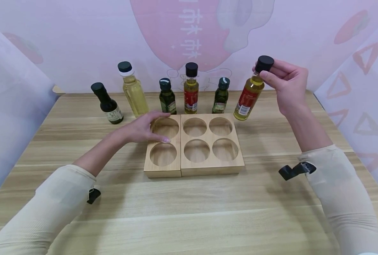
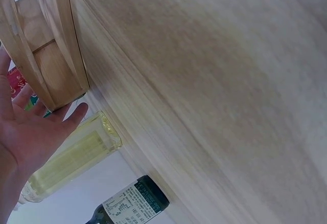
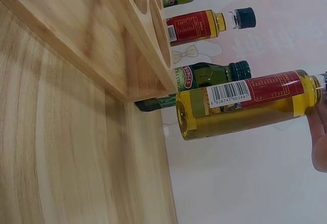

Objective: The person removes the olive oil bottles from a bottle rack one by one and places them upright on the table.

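My right hand [image 1: 289, 81] grips an oil bottle [image 1: 248, 97] by its neck, just below the black cap. The bottle has a red label and yellow oil. It leans, cap to the right, beside the back right corner of a wooden bottle rack [image 1: 210, 170]; in the right wrist view its base hangs above the table. My left hand [image 1: 144, 127] rests at the rack's left side, fingers spread and fairly straight over the back left hole. In the left wrist view this hand [image 2: 36, 132] lies against the rack's end [image 2: 64, 75]. The rack's round holes hold nothing.
Behind the rack stand a small green bottle [image 1: 167, 99], another red-label bottle [image 1: 190, 94] and a second small green bottle [image 1: 221, 97]. To the left are a clear bottle of pale oil [image 1: 134, 94] and a dark bottle [image 1: 109, 106]. A printed cloth [image 1: 96, 39] hangs behind the wooden table [image 1: 189, 212].
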Action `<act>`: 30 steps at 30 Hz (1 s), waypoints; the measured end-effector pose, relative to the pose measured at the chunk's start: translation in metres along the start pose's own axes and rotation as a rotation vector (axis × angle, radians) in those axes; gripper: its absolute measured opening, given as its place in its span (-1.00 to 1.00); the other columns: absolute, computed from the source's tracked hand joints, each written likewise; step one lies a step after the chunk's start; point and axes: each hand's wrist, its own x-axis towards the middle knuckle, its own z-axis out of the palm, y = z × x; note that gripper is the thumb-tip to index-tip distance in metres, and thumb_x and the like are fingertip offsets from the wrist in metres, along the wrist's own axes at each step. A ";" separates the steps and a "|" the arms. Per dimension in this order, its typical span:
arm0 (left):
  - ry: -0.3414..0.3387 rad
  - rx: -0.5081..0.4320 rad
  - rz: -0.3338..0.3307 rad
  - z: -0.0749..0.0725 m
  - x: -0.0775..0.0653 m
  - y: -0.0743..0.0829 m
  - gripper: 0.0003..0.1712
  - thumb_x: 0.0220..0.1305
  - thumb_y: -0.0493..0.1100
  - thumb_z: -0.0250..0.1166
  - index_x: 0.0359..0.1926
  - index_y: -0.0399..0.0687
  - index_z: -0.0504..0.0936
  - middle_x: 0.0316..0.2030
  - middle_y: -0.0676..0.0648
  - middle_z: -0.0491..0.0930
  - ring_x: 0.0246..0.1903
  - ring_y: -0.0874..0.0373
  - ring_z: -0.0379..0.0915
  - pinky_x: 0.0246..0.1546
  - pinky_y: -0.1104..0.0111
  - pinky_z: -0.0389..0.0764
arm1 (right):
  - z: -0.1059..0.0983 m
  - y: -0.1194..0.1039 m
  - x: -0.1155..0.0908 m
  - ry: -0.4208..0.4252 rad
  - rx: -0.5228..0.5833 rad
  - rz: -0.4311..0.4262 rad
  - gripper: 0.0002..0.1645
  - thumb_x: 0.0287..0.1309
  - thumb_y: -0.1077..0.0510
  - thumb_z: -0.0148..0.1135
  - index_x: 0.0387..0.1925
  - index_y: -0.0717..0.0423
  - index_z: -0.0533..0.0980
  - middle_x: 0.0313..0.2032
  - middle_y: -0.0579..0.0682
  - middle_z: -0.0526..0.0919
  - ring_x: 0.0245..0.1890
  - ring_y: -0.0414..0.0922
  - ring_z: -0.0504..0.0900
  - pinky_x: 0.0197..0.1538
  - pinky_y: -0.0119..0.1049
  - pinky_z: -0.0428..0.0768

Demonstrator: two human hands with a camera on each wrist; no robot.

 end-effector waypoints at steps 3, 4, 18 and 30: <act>-0.001 0.000 0.000 0.000 0.000 0.000 0.06 0.16 -0.09 0.60 0.52 -0.36 0.23 0.49 -0.39 0.23 0.52 -0.29 0.06 0.55 -0.12 0.10 | -0.002 0.000 0.001 0.012 0.013 0.023 -0.63 0.05 0.58 0.43 -0.05 0.46 0.69 -0.25 0.21 0.81 -0.23 -0.02 0.84 0.01 -0.29 0.75; -0.001 -0.001 0.001 0.000 0.000 0.000 0.06 0.16 -0.09 0.60 0.52 -0.37 0.23 0.49 -0.39 0.23 0.52 -0.29 0.06 0.55 -0.12 0.10 | -0.003 0.001 0.002 0.016 0.013 0.028 -0.63 0.04 0.58 0.44 -0.05 0.45 0.69 -0.25 0.21 0.81 -0.23 -0.02 0.84 0.01 -0.29 0.75; -0.005 -0.004 0.000 0.000 0.001 0.001 0.07 0.15 -0.10 0.61 0.52 -0.38 0.23 0.49 -0.38 0.24 0.52 -0.28 0.06 0.56 -0.10 0.10 | -0.012 0.012 0.004 0.081 -0.043 0.089 -0.64 0.03 0.58 0.45 -0.10 0.35 0.74 -0.31 0.11 0.83 -0.26 -0.12 0.84 -0.05 -0.39 0.75; -0.006 -0.002 0.006 0.000 0.000 0.002 0.07 0.15 -0.08 0.60 0.52 -0.38 0.24 0.48 -0.40 0.24 0.51 -0.32 0.06 0.55 -0.13 0.10 | -0.021 0.027 0.008 0.119 -0.112 0.143 -0.60 0.02 0.58 0.46 -0.07 0.31 0.74 -0.32 0.05 0.83 -0.27 -0.17 0.84 -0.08 -0.41 0.75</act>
